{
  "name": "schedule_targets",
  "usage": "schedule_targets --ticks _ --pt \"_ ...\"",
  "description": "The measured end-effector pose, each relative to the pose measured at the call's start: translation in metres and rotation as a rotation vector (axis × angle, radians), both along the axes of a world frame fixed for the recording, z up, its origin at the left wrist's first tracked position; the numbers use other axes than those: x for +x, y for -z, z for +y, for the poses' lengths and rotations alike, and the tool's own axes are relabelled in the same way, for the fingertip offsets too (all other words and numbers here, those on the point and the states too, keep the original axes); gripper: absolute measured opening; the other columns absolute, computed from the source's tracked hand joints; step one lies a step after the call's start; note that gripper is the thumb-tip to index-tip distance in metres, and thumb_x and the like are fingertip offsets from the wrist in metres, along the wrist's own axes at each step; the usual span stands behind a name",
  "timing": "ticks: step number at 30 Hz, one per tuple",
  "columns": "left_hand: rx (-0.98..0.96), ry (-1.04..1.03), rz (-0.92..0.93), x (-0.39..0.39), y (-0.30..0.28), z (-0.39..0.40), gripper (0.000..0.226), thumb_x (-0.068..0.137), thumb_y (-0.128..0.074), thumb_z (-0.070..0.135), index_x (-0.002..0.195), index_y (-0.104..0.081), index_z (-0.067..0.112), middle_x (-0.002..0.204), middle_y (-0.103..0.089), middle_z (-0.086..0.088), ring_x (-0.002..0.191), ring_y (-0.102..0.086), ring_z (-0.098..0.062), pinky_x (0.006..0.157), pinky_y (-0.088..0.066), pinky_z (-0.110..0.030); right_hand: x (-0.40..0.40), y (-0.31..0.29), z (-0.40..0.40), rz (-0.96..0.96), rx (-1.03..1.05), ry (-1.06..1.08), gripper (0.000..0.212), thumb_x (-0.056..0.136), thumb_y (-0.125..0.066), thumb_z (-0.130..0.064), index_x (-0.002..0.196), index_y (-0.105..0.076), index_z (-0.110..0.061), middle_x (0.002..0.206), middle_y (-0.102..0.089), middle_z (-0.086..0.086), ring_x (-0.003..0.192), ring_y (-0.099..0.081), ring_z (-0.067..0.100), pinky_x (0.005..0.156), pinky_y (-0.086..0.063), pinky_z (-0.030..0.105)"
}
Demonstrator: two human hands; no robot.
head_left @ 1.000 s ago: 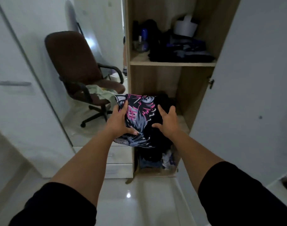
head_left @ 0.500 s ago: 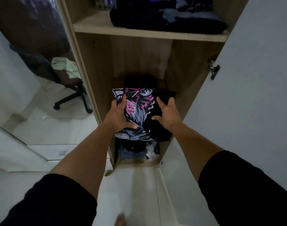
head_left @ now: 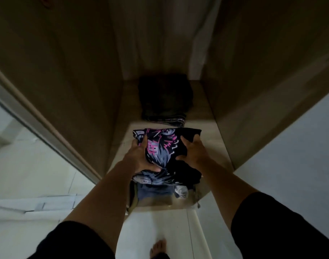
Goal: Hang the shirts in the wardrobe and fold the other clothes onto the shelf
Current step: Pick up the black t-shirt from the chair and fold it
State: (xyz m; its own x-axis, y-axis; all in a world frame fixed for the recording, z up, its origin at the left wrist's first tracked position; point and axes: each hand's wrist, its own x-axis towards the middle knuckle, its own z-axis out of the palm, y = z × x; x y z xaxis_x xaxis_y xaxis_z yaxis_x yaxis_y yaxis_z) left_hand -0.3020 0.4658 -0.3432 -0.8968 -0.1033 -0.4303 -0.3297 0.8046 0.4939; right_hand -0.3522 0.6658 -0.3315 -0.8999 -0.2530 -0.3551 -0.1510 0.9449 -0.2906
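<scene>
Home bedroom or dressing area, seen from inside an open wardrobe. Wood-grain laminate side panels [head_left: 62, 75] run from 9 to 3 o'clock around a pale shelf [head_left: 212, 139] with a dark folded clothes stack [head_left: 165, 98] at 12 o'clock. More clothes are crammed in the lower compartment [head_left: 156, 193] just below centre. Open white wardrobe door [head_left: 290, 161] at 3–4 o'clock. Glossy pale tiled floor [head_left: 38, 165] at 8 o'clock, bare foot [head_left: 159, 248] on it at 6 o'clock. Hands [head_left: 139, 157] hold a folded printed shirt [head_left: 163, 152] at the shelf edge. Domestic, dim lighting.
</scene>
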Motion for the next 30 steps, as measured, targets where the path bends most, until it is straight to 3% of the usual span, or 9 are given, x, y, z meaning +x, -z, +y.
schedule_targets --ticks 11,15,21,25,28,30 --pt "0.036 0.016 0.118 -0.075 0.031 -0.018 0.14 0.052 -0.088 0.045 0.148 0.012 0.031 0.155 -0.001 -0.007 0.144 -0.014 -0.027 0.115 -0.023 -0.035 -0.08 0.034 -0.008 0.081 -0.11 0.01 0.085 0.08 -0.07 -0.042 0.149 -0.025 -0.019 0.142 -0.021 0.02 0.132 -0.032 0.035 0.114 -0.027 0.036" --pt "-0.016 -0.003 0.113 -0.075 0.031 -0.019 0.139 0.05 -0.085 0.054 0.147 0.011 0.037 0.155 0.001 -0.008 0.144 -0.009 -0.03 0.117 -0.02 -0.046 -0.081 0.033 -0.006 0.109 0.034 -0.018 0.078 0.086 -0.054 -0.056 0.15 -0.016 -0.032 0.149 -0.013 0.021 0.135 -0.023 0.036 0.111 -0.027 0.043" --pt "-0.101 0.018 -0.015 -0.041 0.029 -0.021 0.136 0.05 -0.078 0.067 0.144 0.018 0.044 0.154 0.022 0.0 0.145 0.006 -0.03 0.119 -0.012 -0.045 -0.044 0.029 0.012 -0.03 0.159 -0.015 0.067 0.094 -0.024 -0.063 0.148 0.008 -0.042 0.157 0.022 0.009 0.146 0.011 0.033 0.115 -0.006 0.052" --pt "-0.103 0.027 -0.127 -0.003 0.011 -0.014 0.136 0.053 -0.075 0.069 0.143 0.023 0.04 0.154 0.03 0.002 0.145 0.017 -0.025 0.118 -0.01 -0.05 -0.015 0.004 0.016 -0.007 0.158 -0.057 0.068 0.094 -0.024 -0.062 0.147 0.013 -0.041 0.155 0.029 0.007 0.144 0.022 0.03 0.116 0.0 0.054" --pt "-0.105 -0.026 -0.082 0.028 -0.006 -0.016 0.149 0.029 -0.057 0.093 0.141 0.027 0.041 0.157 0.022 0.005 0.143 0.025 -0.021 0.118 -0.009 -0.051 0.014 -0.028 0.017 0.066 0.108 -0.082 0.068 0.095 -0.027 -0.059 0.148 0.011 -0.04 0.156 0.025 0.005 0.145 0.018 0.027 0.116 -0.002 0.053" --pt "-0.13 -0.009 -0.014 0.055 -0.029 -0.013 0.147 0.034 -0.056 0.093 0.146 0.02 0.037 0.155 0.028 0.004 0.143 0.025 -0.022 0.118 -0.006 -0.045 0.037 -0.054 0.018 0.113 0.073 -0.102 0.069 0.095 -0.029 -0.058 0.149 0.01 -0.038 0.158 0.022 0.004 0.146 0.016 0.027 0.116 -0.004 0.053"
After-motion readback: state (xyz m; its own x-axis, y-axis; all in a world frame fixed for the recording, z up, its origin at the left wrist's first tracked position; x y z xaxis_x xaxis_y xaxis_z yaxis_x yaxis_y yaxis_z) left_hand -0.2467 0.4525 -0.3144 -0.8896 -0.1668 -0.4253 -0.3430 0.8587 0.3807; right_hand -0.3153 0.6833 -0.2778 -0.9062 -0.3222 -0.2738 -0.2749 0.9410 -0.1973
